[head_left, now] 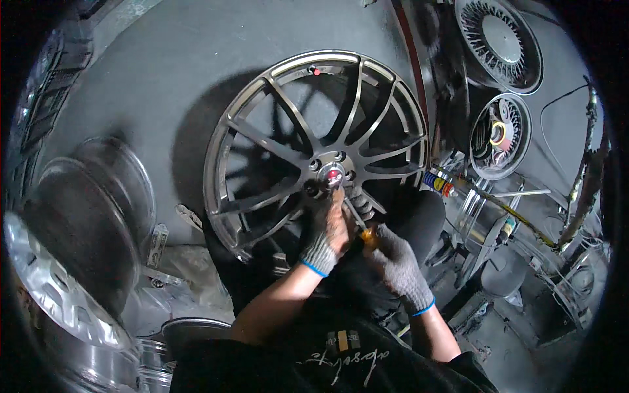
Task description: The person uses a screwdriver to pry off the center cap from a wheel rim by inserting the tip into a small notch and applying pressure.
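Observation:
A large dark grey alloy wheel (298, 154), multi-spoked, leans face up against my legs. Its hub carries a round centre cap (333, 177) with a red middle, ringed by bolt holes. My left hand (327, 229), in a grey knit glove with a blue cuff, grips the wheel at the hub. One digit reaches the cap's lower edge; the others are lost in shadow. My right hand (398, 259), gloved alike, is closed round the orange handle of a screwdriver (369, 234). Its thin shaft slants up-left toward the hub; the tip is hidden by the left hand.
Bare wheel rims (108, 223) are stacked at left beside a silver wheel (56, 281). At upper right lie a mesh-spoked wheel (501, 39) and another rim (501, 134) holding tape rolls and small items. Cans, a metal frame (475, 216) and worn bars (583, 177) crowd the right side.

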A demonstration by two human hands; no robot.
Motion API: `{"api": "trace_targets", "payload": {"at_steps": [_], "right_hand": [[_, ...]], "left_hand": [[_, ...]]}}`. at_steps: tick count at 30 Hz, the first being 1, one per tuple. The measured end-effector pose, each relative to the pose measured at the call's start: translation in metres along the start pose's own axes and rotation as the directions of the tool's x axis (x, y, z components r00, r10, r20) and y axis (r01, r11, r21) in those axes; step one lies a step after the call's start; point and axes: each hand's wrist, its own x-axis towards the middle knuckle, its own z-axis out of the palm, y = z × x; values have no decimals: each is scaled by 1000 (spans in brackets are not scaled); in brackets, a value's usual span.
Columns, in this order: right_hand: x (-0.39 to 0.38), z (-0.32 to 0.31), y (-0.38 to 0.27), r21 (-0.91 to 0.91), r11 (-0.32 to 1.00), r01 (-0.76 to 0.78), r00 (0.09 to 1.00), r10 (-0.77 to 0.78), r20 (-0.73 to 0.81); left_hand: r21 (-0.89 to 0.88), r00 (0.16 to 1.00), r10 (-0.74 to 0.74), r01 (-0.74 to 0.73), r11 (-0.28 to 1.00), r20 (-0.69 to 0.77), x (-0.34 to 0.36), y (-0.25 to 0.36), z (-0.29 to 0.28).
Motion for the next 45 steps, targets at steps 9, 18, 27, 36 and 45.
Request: {"api": "trace_targets", "payload": {"at_steps": [9, 18, 27, 36, 45], "right_hand": [[-29, 49, 67, 219, 949, 227, 910, -287, 301], [-37, 76, 67, 3, 859, 512, 742, -444, 503], [-40, 102, 65, 61, 697, 715, 611, -665, 430], [-21, 135, 65, -115, 616, 779, 584, -647, 490], [-15, 121, 83, -213, 739, 640, 714, -468, 520]], "left_hand": [[383, 877, 272, -427, 819, 395, -113, 45, -75], [529, 678, 549, -731, 431, 490, -216, 70, -88], [438, 475, 715, -861, 258, 514, -225, 80, -133], [606, 161, 986, -780, 153, -42, -218, 169, -268], [630, 206, 866, -613, 477, -455, -170, 288, -440]]}}
